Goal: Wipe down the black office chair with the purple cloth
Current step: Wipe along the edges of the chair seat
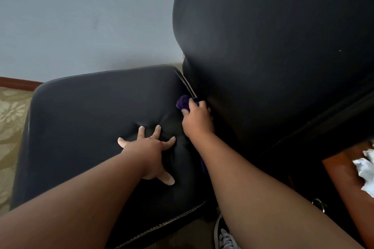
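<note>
I'm gripping the bunched purple cloth (183,103) in my right hand (197,119), fingers curling round it, holding it at the back edge of the black office chair (263,79) seat (91,111), just beside the backrest (283,26), left hand (150,147) pressing flat on the seat, fingers spreading straight

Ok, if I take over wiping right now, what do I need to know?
Left hand: flat on the chair seat, fingers spread, holding nothing.
Right hand: grips the purple cloth, bunched, at the seam where seat meets backrest.
Done: cannot tell which parts are already wiped.
Left: probably finish that seam, then the backrest and seat.
</note>
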A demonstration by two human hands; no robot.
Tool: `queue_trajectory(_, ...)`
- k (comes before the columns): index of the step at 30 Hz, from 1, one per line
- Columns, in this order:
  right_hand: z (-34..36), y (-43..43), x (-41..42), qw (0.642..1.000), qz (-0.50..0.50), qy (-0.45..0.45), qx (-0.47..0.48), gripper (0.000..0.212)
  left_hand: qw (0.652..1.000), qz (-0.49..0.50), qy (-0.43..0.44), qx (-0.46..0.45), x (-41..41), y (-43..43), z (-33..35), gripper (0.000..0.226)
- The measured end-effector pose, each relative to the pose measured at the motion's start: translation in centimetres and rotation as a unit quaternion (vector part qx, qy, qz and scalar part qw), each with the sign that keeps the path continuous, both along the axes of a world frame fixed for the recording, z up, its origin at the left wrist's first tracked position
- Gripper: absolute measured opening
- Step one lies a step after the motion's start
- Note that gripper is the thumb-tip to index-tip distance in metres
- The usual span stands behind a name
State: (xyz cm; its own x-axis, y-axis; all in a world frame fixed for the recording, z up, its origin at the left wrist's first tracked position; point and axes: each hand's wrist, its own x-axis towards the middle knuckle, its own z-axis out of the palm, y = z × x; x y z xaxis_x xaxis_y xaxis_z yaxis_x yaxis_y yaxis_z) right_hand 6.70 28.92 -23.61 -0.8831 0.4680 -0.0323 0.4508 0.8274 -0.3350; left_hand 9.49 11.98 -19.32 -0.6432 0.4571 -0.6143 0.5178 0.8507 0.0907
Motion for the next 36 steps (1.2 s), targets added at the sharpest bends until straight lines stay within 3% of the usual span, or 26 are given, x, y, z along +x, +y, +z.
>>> queue_trajectory(6, 2.7, -0.6, -0.7, 0.980, -0.015, -0.143, 0.139, 0.048, 1.000, 0.000, 0.003, 0.000, 0.0, -0.1, -0.1, 0.119)
queue_trajectory(13, 5.3, -1.3, 1.5, 0.932, 0.077, -0.265, 0.233, 0.030, 1.000, -0.003, 0.011, -0.007, 0.1, -0.1, -0.1, 0.120)
queue_trajectory(16, 5.6, -1.3, 1.9, 0.941, 0.066, -0.257, 0.210, 0.034, 1.000, -0.001, 0.012, -0.007, 0.2, -0.1, -0.1, 0.120)
queue_trajectory(19, 5.7, -1.2, 1.1, 0.973, 0.028, -0.159, 0.168, 0.044, 1.000, 0.003, 0.009, -0.004, 0.3, 0.1, 0.0, 0.120)
queue_trajectory(22, 5.2, -1.0, -0.5, 0.983, 0.044, -0.091, 0.156, 0.048, 1.000, 0.008, 0.005, -0.003, 0.2, 0.1, 0.0, 0.120)
queue_trajectory(27, 4.3, -0.3, -1.3, 0.969, 0.027, -0.177, 0.168, 0.051, 1.000, 0.008, 0.004, -0.002, 0.0, 0.3, -0.3, 0.119)
queue_trajectory(30, 5.5, -0.4, -1.6, 0.959, 0.062, -0.204, 0.186, 0.038, 1.000, 0.011, -0.001, -0.003, -0.1, 0.2, -0.3, 0.119)
queue_trajectory(36, 7.0, -0.8, -0.3, 0.929, 0.108, -0.269, 0.231, 0.034, 1.000, 0.007, 0.009, -0.004, 0.1, 0.1, -0.4, 0.119)
